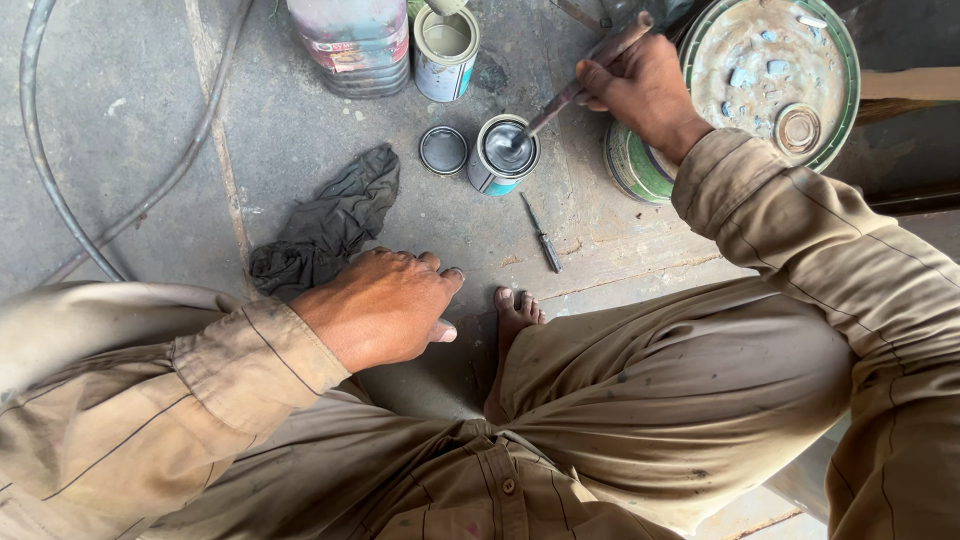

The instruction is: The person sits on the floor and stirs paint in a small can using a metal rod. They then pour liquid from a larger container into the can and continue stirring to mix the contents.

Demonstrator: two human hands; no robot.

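My right hand grips a thin stick whose lower end dips into a small open paint can holding silvery grey paint. The can's round lid lies flat on the floor just left of it. My left hand rests palm down on the concrete floor, fingers spread, holding nothing, beside a crumpled dark rag. A small screwdriver lies on the floor below the can. My bare foot sticks out from under my khaki trousers.
A larger open tin with beige paint and a ribbed plastic jug stand at the top. A big round bucket lid with dried paint sits at top right over a green tin. A hose curves along the left.
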